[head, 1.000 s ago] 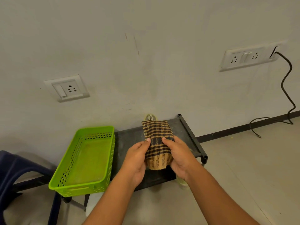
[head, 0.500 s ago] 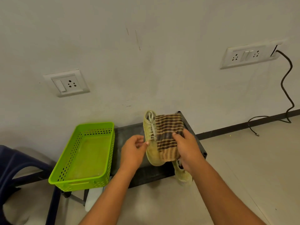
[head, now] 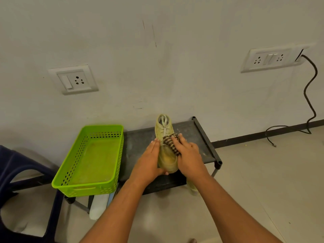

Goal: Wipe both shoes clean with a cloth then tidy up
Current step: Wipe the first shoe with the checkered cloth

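One shoe (head: 166,158), cloth (head: 171,143) atop, above rack (head: 140,142) edge

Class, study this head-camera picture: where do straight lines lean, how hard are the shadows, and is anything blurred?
Head view: the wide lens makes the left socket and right socket lean opposite ways; light is soft, with only a faint shadow left of the basket; shoe and cloth look sharp, no glare.
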